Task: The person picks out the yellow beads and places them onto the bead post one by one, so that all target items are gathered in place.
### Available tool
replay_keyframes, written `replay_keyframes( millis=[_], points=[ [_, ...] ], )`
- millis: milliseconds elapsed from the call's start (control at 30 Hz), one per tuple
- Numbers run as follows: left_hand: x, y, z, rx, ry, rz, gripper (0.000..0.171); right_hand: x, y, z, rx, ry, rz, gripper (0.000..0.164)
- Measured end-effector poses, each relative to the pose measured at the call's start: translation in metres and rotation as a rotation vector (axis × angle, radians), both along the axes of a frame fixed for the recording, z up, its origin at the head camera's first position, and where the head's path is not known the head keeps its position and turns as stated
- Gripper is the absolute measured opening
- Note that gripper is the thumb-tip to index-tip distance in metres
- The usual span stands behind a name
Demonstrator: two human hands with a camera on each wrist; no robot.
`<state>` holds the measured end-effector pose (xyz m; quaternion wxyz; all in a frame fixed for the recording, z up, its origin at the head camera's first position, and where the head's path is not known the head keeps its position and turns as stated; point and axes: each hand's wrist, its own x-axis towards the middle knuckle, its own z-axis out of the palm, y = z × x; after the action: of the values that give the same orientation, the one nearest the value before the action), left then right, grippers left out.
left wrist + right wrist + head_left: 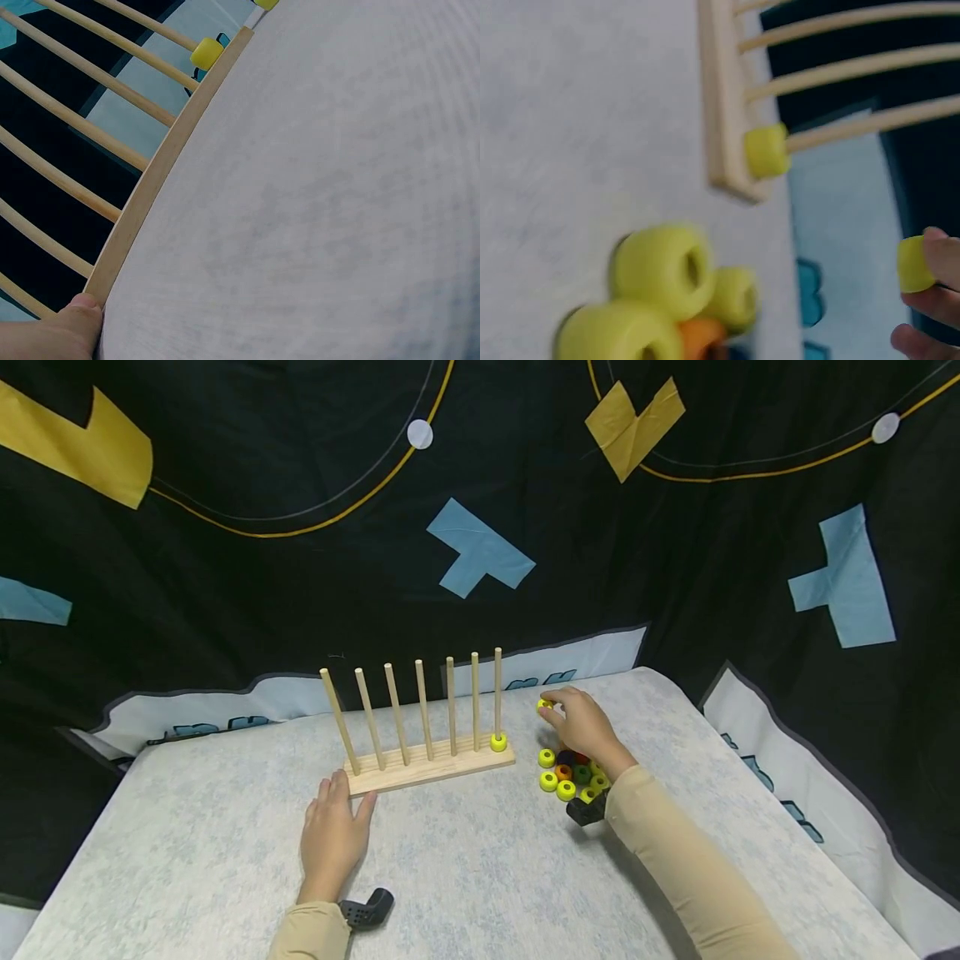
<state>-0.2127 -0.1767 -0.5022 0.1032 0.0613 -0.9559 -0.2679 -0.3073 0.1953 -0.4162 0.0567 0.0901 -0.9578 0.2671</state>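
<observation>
My right hand (583,724) pinches a yellow bead (915,265) in the air, behind a cluster of beads on the table. A wooden peg rack (431,769) with several upright pegs stands to the left. Around the foot of its rightmost peg sits one yellow bead (498,742). My left hand (333,839) rests at the rack's left end, its thumb (84,301) against the base's front edge. In the right wrist view only the fingertips (946,259) holding the bead show.
Below my right hand lie loose beads, mostly yellow (548,781), with an orange bead (563,772), a green bead (581,774), and red and dark ones partly hidden by the wrist. A pale mottled cloth (480,860) covers the table. Dark patterned fabric (337,585) hangs behind.
</observation>
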Motion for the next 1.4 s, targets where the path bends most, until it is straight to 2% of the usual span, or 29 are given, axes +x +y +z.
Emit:
replay_keyframes(
  millis=[467,567,667,967,1400],
  points=[
    [0.018,-0.022,-0.001,0.005,-0.003,0.083,0.076,-0.004,-0.069,0.067,-0.246,0.335,0.153,0.041],
    [0.022,-0.026,-0.001,0.000,-0.002,0.097,0.075,-0.004,-0.082,0.077,-0.286,0.380,0.191,0.041],
    [0.021,-0.024,-0.001,-0.009,0.008,0.107,0.075,-0.004,-0.084,0.084,-0.309,0.403,0.208,0.042],
    [0.000,0.010,-0.008,0.000,-0.002,0.061,0.076,-0.003,-0.052,0.087,-0.271,0.383,0.155,0.042],
    [-0.009,0.024,-0.008,-0.004,0.023,0.029,0.074,-0.005,-0.037,0.081,-0.246,0.352,0.124,0.041]
  ],
)
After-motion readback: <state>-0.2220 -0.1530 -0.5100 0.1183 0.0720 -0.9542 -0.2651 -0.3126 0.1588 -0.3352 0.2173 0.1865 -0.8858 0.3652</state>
